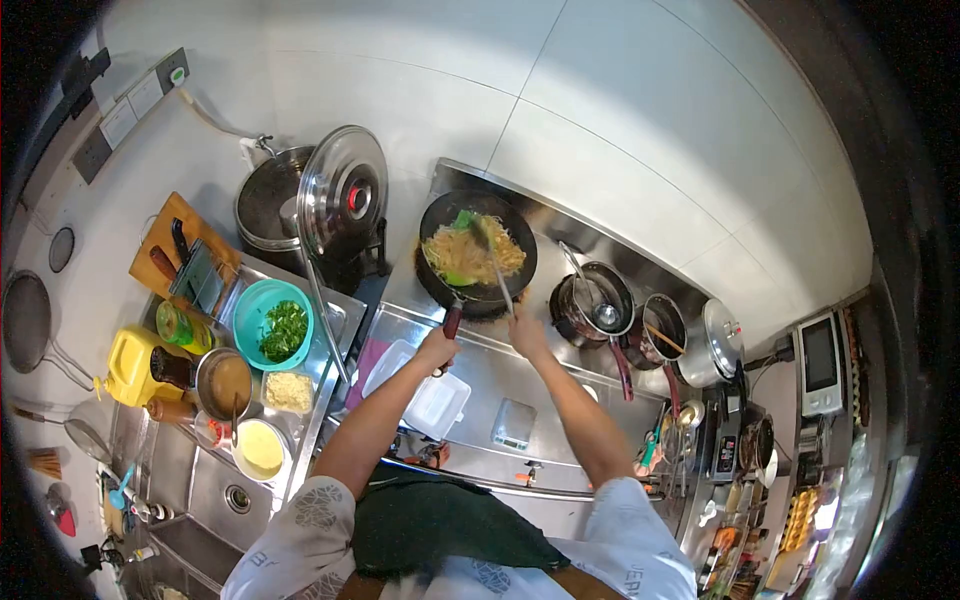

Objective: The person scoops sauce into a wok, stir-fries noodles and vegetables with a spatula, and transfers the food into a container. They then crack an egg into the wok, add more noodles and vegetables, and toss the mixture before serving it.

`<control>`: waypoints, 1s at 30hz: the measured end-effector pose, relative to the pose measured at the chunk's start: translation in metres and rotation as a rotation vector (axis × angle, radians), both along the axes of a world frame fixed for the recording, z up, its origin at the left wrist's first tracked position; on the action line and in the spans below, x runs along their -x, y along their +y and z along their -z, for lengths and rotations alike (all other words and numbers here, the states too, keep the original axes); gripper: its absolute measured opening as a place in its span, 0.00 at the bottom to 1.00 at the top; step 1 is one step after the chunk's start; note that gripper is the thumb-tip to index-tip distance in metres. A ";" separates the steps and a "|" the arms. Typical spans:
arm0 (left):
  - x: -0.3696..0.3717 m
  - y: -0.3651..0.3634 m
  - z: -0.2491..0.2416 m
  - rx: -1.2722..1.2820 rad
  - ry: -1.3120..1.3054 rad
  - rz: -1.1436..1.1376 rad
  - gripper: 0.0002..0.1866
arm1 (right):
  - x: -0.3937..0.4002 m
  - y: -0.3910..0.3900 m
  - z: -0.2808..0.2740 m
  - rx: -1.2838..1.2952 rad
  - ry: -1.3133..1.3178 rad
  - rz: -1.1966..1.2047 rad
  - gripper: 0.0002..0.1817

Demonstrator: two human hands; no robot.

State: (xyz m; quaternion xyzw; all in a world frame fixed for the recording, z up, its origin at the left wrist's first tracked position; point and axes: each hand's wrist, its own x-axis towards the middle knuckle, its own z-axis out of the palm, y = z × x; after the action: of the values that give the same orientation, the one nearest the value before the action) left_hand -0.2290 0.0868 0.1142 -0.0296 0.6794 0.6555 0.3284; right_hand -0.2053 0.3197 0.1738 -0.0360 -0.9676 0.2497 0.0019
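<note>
My left hand [437,350] is wrapped round the dark red handle of a black frying pan [430,275] on the stove. In the pan lies a heap of noodles [470,262] with pieces of green leaf. My right hand [526,332] grips the long handle of a cooking ladle or spatula [497,268], whose blurred dark head rests among the noodles. Below my left hand sits an open white plastic takeaway box [437,408] on the steel counter. A small scale [514,424] stands to the right of the box.
Right of the pan are a saucepan [563,322] with a ladle, a smaller pot [672,312] and a lidded pressure cooker [712,345]. To the left stand a tall pot [265,205], its lid [340,190] and a turquoise bowl [245,325] of chopped greens. A sink [190,500] lies lower left.
</note>
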 end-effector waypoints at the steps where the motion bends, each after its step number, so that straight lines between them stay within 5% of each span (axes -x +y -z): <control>1: -0.003 0.001 -0.001 0.034 0.005 -0.021 0.09 | 0.012 -0.006 0.005 -0.043 -0.003 0.039 0.11; 2: -0.006 0.002 -0.004 0.068 0.014 -0.041 0.09 | 0.021 -0.009 0.007 -0.084 -0.002 0.079 0.11; 5: -0.010 0.011 -0.007 0.153 0.040 -0.080 0.10 | -0.017 -0.021 -0.073 0.457 -0.395 0.170 0.08; 8: -0.018 0.035 0.006 0.228 0.080 -0.142 0.17 | -0.036 -0.004 -0.128 0.893 -0.477 0.479 0.09; 15: -0.022 0.050 -0.002 0.360 0.044 -0.137 0.13 | 0.074 0.062 -0.103 1.184 -0.657 0.597 0.11; 18: -0.009 0.046 0.043 0.404 0.118 -0.099 0.13 | 0.134 0.044 -0.115 0.837 -0.630 0.370 0.11; 24: -0.007 0.015 -0.004 0.112 -0.004 -0.022 0.10 | 0.069 -0.001 -0.178 -0.344 -0.344 -0.400 0.13; 28: -0.004 0.013 -0.010 0.066 -0.048 -0.051 0.11 | -0.040 -0.023 -0.198 -0.499 -0.372 -0.291 0.17; 30: -0.009 0.011 -0.014 0.059 -0.050 -0.033 0.11 | -0.029 -0.023 -0.149 -0.473 -0.375 -0.184 0.15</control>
State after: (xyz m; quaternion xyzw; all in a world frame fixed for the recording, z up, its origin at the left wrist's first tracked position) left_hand -0.2195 0.0980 0.1286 -0.0668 0.6895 0.6394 0.3336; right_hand -0.1763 0.2969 0.3231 0.0076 -0.9816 0.0060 -0.1907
